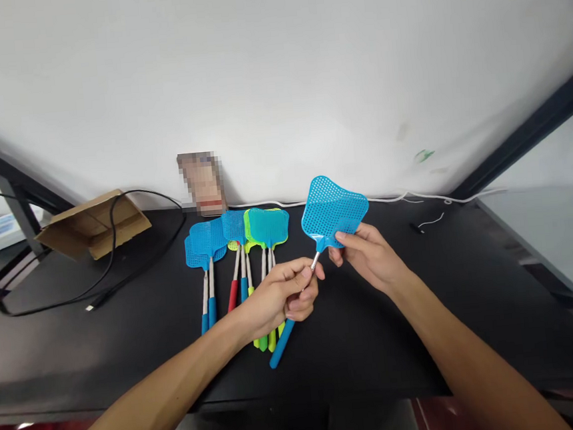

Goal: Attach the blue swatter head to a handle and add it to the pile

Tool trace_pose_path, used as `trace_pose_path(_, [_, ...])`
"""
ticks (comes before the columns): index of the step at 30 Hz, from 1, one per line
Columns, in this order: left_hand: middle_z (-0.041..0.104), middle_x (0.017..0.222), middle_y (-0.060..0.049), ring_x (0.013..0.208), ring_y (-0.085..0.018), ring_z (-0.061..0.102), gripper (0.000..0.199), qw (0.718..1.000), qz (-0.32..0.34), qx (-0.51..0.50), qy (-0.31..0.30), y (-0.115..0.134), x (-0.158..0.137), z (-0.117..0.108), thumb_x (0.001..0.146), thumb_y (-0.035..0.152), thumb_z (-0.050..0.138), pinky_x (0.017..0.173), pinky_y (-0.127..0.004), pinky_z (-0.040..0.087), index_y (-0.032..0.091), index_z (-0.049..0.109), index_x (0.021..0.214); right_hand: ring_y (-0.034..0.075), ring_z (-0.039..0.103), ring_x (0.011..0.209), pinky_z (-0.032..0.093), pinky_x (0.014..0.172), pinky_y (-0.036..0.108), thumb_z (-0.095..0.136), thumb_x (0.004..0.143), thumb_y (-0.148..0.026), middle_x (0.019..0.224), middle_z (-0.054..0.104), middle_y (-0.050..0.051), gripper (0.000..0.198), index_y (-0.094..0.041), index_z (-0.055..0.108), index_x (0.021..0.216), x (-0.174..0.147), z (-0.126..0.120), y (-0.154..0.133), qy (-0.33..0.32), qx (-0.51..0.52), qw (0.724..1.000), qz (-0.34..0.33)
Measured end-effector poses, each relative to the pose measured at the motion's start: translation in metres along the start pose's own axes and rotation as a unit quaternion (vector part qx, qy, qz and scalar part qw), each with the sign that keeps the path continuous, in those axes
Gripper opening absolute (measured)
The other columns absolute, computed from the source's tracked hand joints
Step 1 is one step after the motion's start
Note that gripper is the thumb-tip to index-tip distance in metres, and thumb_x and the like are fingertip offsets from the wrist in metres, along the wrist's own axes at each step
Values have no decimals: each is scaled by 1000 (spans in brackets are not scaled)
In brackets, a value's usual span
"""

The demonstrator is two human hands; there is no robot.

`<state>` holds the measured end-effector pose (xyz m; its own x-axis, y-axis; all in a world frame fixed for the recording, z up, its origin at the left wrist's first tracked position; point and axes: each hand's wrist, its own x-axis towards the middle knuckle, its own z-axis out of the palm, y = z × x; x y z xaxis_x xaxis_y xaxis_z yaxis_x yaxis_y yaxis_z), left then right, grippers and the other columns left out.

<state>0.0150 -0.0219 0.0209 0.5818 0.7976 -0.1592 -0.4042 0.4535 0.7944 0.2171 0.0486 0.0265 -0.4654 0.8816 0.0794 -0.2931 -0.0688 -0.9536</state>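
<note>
The person holds one blue plastic fly swatter with a perforated head and a thin metal shaft (333, 212) above the black table top (425, 310). The left hand (283, 295) is closed around the shaft, with the thumb and the forefinger pinching the metal just under the head. The blue grip of this swatter comes out below the hand and points down toward the near edge of the table. The right hand (367, 255) pinches the lower edge of the head between the thumb and the fingertips; the other fingers are curled loosely under it. The head is tilted to the right and stands in front of the white wall (274, 75).

Just to the left of the left hand, a row of fly swatters in blue and yellow-green, with red, blue and green grips (237, 259), lies flat on the table, the heads overlapping each other and pointing to the wall. A flattened brown cardboard box (91, 225) lies at the far left, and a black cable (121, 269) goes over it and curves across the table. A white cable (415, 197) runs along the foot of the wall.
</note>
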Motion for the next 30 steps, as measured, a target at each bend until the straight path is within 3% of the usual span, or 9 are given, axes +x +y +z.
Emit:
trace_pose_path(5, [33, 62, 6, 48, -5, 16, 16, 992, -63, -80, -68, 3, -9, 5, 100, 33, 60, 42, -18, 17, 18, 61, 95, 21, 57, 65, 46, 70, 39, 75, 86, -50, 65, 62, 3, 31, -23, 67, 74, -5, -7, -10, -69, -37, 997, -8])
trace_pose_path(8, [31, 63, 6, 48, -6, 16, 15, 989, -66, -98, -85, 2, -11, 7, 101, 33, 58, 42, -18, 16, 19, 60, 96, 21, 56, 65, 45, 72, 40, 72, 89, -48, 62, 61, 3, 31, -23, 68, 72, -6, -6, -10, -84, -47, 995, -27])
trace_pose_path(16, [33, 65, 7, 49, -5, 15, 17, 998, -18, -54, -34, -2, -6, 8, 104, 34, 53, 43, -17, 14, 19, 54, 96, 18, 49, 57, 40, 64, 37, 71, 91, -37, 56, 53, 0, 36, -23, 58, 61, -6, 3, 1, 13, -91, 993, -76])
trace_pose_path(26, [35, 63, 8, 47, -4, 15, 23, 993, 34, 52, 99, -14, -1, 14, 102, 41, 55, 42, -17, 12, 19, 53, 94, 12, 41, 49, 34, 53, 30, 67, 94, -34, 53, 44, -5, 39, -22, 48, 62, -8, 7, 22, 113, -186, 971, -100])
trace_pose_path(30, [35, 63, 8, 47, -4, 14, 21, 996, 14, 21, 88, -9, -2, 14, 103, 37, 54, 41, -16, 12, 19, 53, 93, 11, 40, 49, 36, 54, 29, 68, 94, -35, 52, 44, -5, 41, -21, 48, 61, -10, 17, 22, 148, -178, 968, -98])
